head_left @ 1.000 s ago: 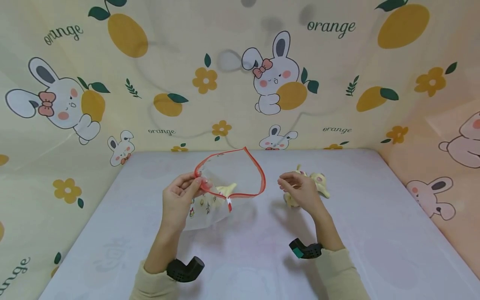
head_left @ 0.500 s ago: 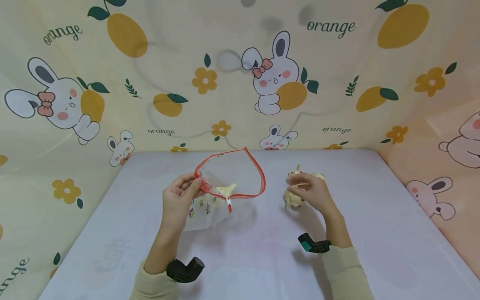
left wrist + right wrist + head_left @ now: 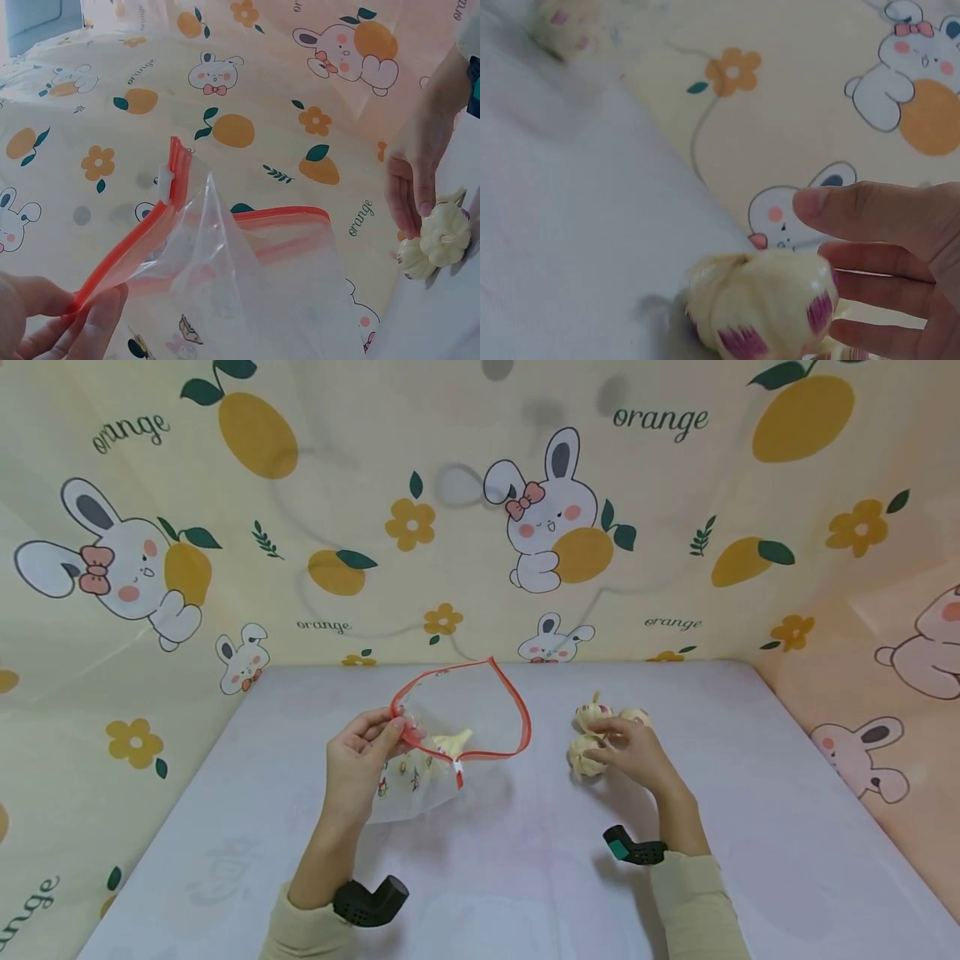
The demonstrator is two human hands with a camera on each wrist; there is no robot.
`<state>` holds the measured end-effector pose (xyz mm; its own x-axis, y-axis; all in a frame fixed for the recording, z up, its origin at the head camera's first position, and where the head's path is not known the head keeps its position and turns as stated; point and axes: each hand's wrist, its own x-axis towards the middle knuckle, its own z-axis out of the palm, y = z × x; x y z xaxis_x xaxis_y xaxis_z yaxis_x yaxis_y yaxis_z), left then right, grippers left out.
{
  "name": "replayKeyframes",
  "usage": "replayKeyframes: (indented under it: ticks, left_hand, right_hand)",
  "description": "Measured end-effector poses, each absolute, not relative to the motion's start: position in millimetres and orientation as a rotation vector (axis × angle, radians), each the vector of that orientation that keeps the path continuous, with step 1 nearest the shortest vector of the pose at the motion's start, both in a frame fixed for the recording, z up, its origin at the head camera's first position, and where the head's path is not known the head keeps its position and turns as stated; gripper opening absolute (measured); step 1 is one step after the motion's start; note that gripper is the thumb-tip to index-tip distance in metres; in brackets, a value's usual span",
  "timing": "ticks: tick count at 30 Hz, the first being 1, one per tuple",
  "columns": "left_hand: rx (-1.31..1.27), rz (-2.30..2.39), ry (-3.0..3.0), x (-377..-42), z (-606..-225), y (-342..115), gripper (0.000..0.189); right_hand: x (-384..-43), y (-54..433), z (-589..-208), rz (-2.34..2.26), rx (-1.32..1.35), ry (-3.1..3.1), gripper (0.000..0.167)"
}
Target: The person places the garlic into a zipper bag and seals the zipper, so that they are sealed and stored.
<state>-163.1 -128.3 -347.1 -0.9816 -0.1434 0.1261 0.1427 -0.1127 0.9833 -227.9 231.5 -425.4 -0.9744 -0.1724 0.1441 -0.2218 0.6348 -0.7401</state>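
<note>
My left hand [image 3: 362,760] pinches the red zip edge of a clear plastic zip bag [image 3: 420,792], whose mouth gapes wide. A pale garlic bulb [image 3: 452,743] shows inside it, and a white slider [image 3: 166,184] sits on the zip in the left wrist view. On the right, my right hand [image 3: 639,750] hovers at a group of three garlic bulbs: a front one [image 3: 585,758], a back one [image 3: 590,717] and one partly hidden behind the hand [image 3: 637,716]. In the right wrist view, thumb and fingers are spread beside a purple-streaked bulb [image 3: 769,304], fingertips right at its side.
A white-covered table [image 3: 525,877] lies under both hands. Behind it rises a cream cloth backdrop [image 3: 465,560] printed with rabbits and oranges, continuing along both sides. Each wrist carries a black camera, such as the left one [image 3: 371,900].
My right hand has shifted right and slightly down from beside the bulbs to their right side, uncovering the front and back bulbs. My left hand and the bag stay put.
</note>
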Motion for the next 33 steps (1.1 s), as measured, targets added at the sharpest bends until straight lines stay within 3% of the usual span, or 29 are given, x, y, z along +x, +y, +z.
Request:
replayKeyframes:
  ticks: [24,33]
  left_hand:
    - [0.018,-2.188,-1.997,-164.4,-347.8,-129.3,0.023]
    - [-0.004,-2.215,-1.969,-165.0,-349.5,-128.4,0.020]
  right_hand:
    - [-233.8,248.5,-446.1,1.423,0.390,-2.857,0.070]
    - [-233.9,248.9,-447.0,1.408,0.377,-2.866,0.068]
